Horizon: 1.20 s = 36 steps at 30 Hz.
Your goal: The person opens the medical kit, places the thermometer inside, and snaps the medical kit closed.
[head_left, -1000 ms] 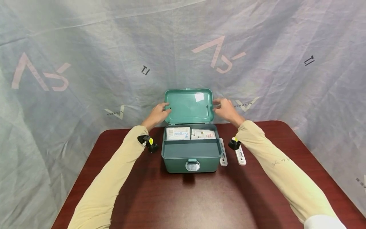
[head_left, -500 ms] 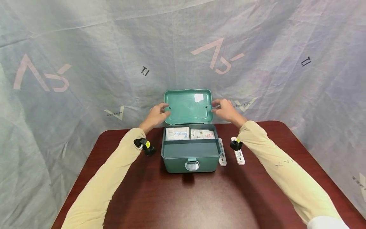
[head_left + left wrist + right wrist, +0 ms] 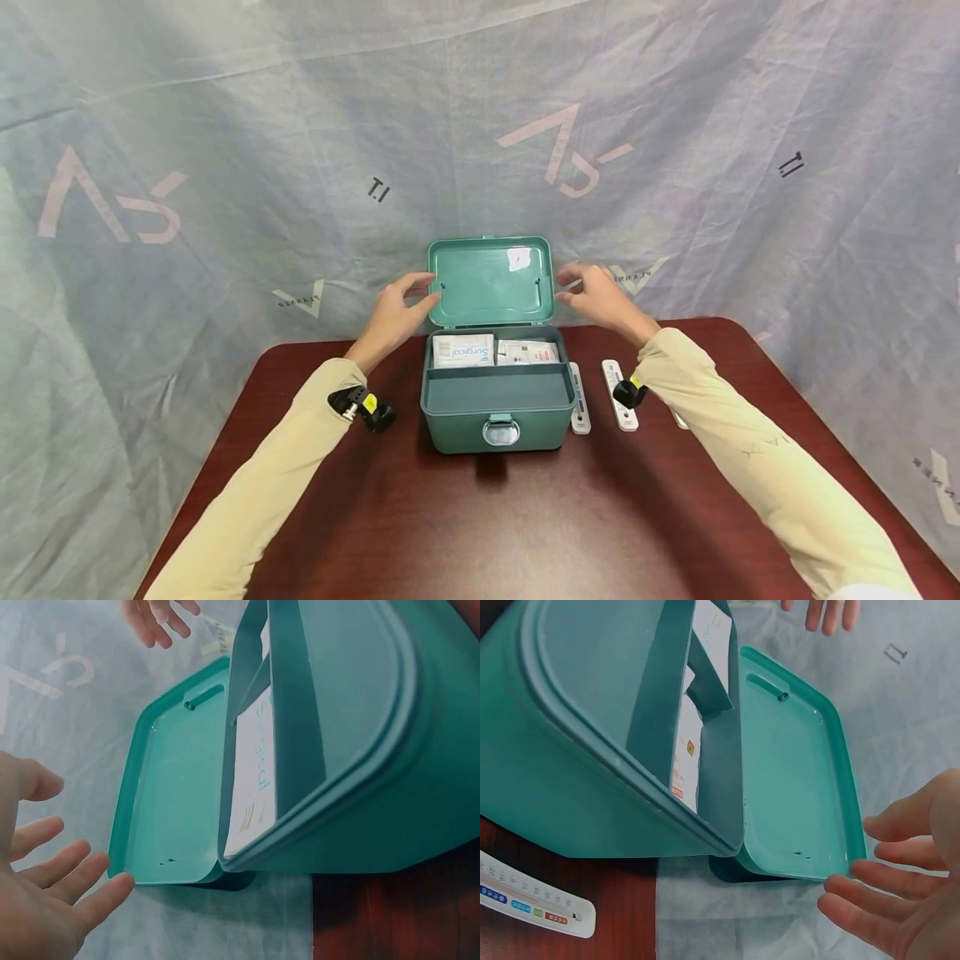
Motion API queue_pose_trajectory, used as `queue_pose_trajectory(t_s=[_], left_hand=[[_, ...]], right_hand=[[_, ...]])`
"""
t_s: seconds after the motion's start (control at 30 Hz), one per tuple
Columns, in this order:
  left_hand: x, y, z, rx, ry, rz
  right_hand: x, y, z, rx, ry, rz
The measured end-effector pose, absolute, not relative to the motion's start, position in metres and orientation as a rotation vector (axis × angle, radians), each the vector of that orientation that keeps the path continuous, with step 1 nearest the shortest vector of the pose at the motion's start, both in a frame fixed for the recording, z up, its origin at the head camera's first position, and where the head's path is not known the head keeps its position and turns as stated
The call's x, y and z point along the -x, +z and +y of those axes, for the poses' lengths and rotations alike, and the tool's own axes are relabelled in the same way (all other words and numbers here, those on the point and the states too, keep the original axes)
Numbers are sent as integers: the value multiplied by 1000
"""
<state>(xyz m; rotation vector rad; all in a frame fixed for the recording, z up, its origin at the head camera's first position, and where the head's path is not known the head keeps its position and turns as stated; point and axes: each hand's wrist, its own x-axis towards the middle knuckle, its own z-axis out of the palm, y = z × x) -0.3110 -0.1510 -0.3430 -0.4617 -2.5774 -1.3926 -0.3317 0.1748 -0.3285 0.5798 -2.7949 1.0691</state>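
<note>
A green first-aid style box (image 3: 442, 433) stands on the table with its lid (image 3: 491, 292) swung up and back. In its rear compartments lie a white packet printed "Surgical" (image 3: 462, 350) and, beside it, white printed packets (image 3: 527, 352). At the lid's left edge is my left hand (image 3: 395, 312), fingers extended and loosely spread, holding nothing. My right hand (image 3: 602, 296) is just off the lid's right edge, its fingers relaxed and apart. In the right wrist view the right hand (image 3: 900, 877) shows a bare palm beside the lid.
White strips with printed scales, like thermometers, lie right of the box: one close beside it (image 3: 580, 404), another (image 3: 617, 392) farther right, and a third (image 3: 679, 419) mostly under the right sleeve. A grey cloth backdrop (image 3: 337, 125) hangs behind the dark red table (image 3: 480, 533).
Both hands have drawn slightly outward from the lid's sides, and the forearms have spread apart. The lid stays up. A third white strip has come into view by the right sleeve.
</note>
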Motion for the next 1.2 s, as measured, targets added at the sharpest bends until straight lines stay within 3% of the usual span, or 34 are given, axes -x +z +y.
queue_pose_trajectory(t_s=[1.2], left_hand=[[241, -394, -169, 708, -1211, -2317]], right_hand=[[282, -358, 186, -442, 1071, -2728]])
